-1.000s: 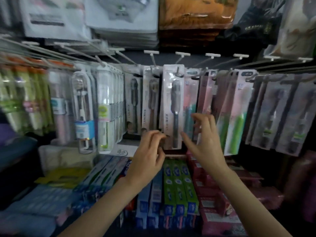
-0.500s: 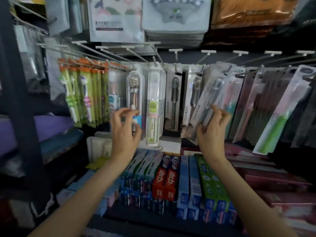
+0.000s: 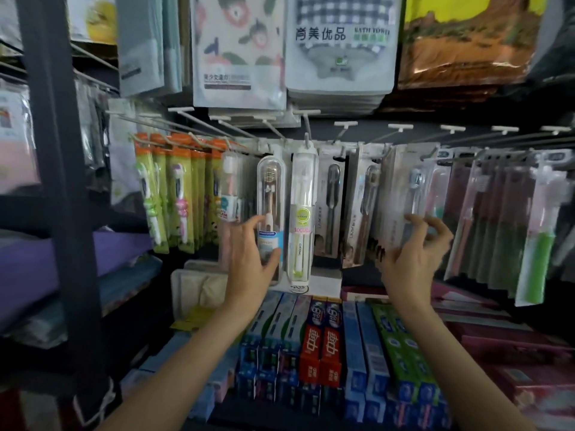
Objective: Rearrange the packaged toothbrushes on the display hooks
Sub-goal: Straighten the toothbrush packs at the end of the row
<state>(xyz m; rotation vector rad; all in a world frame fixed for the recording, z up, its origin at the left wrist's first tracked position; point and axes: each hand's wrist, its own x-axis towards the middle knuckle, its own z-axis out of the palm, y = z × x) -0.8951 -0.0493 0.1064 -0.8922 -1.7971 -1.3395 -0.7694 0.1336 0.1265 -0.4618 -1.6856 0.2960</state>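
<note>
A person's left hand (image 3: 249, 262) grasps a clear tube-cased toothbrush (image 3: 270, 209) at centre frame, fingers in front of its lower half and thumb pressed to its right edge, while the pack hangs from a display hook (image 3: 306, 136). The right hand (image 3: 410, 259), right of centre, curls its fingers around the lower end of a clear-fronted toothbrush pack (image 3: 407, 197) hanging in a crowded row. A white tube-cased toothbrush (image 3: 302, 213) hangs between the two hands. Orange-topped children's toothbrushes (image 3: 174, 194) fill the hooks at left. Toothpaste boxes (image 3: 323, 346) lie stacked along the shelf below, and packaged towels (image 3: 339, 42) hang across the top of the frame.
</note>
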